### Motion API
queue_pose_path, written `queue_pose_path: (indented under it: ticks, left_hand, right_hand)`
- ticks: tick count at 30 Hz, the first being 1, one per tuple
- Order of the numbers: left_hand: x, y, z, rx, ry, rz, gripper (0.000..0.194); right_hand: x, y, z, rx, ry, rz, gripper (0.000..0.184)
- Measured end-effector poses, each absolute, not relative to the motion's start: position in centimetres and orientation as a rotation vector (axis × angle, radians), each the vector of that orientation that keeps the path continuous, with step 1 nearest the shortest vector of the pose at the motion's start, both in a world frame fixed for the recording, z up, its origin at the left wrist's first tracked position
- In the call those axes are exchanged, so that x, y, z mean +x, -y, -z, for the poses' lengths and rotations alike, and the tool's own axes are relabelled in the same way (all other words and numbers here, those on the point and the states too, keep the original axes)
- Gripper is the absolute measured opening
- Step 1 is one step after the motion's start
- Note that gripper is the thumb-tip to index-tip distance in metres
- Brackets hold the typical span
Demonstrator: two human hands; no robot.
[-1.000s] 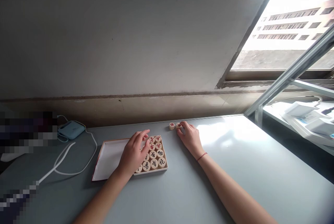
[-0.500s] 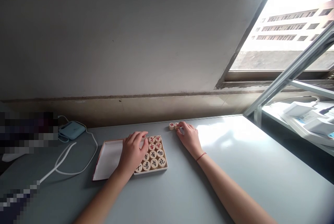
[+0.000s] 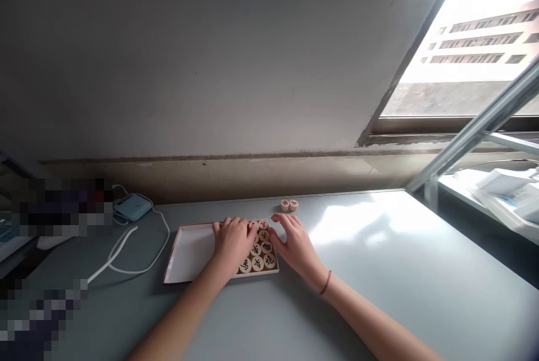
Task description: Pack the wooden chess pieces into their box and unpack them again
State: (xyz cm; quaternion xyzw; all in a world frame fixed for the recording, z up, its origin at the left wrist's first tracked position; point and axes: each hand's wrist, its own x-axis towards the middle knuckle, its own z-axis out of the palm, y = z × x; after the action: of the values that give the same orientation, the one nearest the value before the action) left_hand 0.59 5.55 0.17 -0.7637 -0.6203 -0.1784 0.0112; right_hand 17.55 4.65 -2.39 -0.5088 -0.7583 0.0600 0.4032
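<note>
A shallow box [image 3: 257, 274] holds rows of round Chinese chess pieces [image 3: 257, 263], marked in black near the front and in red toward the back. Over its left part lies my left hand [image 3: 234, 240], fingers bent down among the pieces; whatever is under them is hidden. My right hand [image 3: 295, 244] is at the box's right edge, thumb and forefinger apart, with nothing visible between them. Behind it, two red-marked chess pieces [image 3: 289, 205] sit side by side on the table. Joined to the box's left side or lying against it is a white-lined lid [image 3: 191, 251].
A blue device [image 3: 133, 207] with a white cable [image 3: 137, 272] lies on the grey table [image 3: 379, 282] at left. The wall [image 3: 219, 178] runs along the back. At right, a metal frame [image 3: 467, 136] stands beside a shelf with papers [image 3: 501, 192].
My right hand has left the two loose pieces and come toward the box's right edge. My left hand has shifted over the box, its fingers now bent down. The view has turned slightly left.
</note>
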Motion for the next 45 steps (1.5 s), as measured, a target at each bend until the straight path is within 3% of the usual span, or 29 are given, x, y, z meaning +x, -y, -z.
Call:
queue_pose_path:
  ticks: [6,10,17,22,25,32,38,42,45]
  left_hand:
    - [0.5,-5.0,-0.4,-2.387,2.01,0.776,0.017]
    - [0.6,-4.4,-1.3,-2.422,1.824,1.055,0.009]
    - [1.4,-3.3,-2.6,-2.687,1.974,1.518,0.02]
    - [0.9,-3.9,-1.7,-2.632,2.113,1.862,0.021]
    - [0.4,-4.5,-1.0,-2.603,2.056,1.987,0.02]
    - [0.3,-4.9,-0.4,-2.518,2.173,1.959,0.026]
    - [0.3,-4.6,-0.7,-2.6,2.089,1.647,0.029]
    - [0.6,-4.2,-0.5,-2.594,1.833,1.404,0.024]
    - [0.8,-3.9,-0.1,-2.61,1.59,1.29,0.025]
  right_hand:
    - [17.5,-4.1,2.4,-1.203,1.877,-0.136,0.015]
    - [17.4,-4.2,1.9,-1.041,1.933,-0.047,0.027]
    - [17.5,-3.7,1.2,-0.896,1.953,-0.03,0.028]
    - [20.5,-6.1,1.5,-1.147,1.71,-0.092,0.014]
    - [23.5,-8.2,2.7,-1.454,1.479,-0.14,0.015]
    - [25.6,-9.8,4.9,-1.72,1.545,-0.187,0.019]
    - [25.3,-9.7,4.5,-1.718,1.591,-0.111,0.021]
    - [23.3,-8.0,2.6,-1.461,1.63,-0.045,0.019]
    - [20.0,-5.4,0.9,-1.144,1.824,-0.341,0.019]
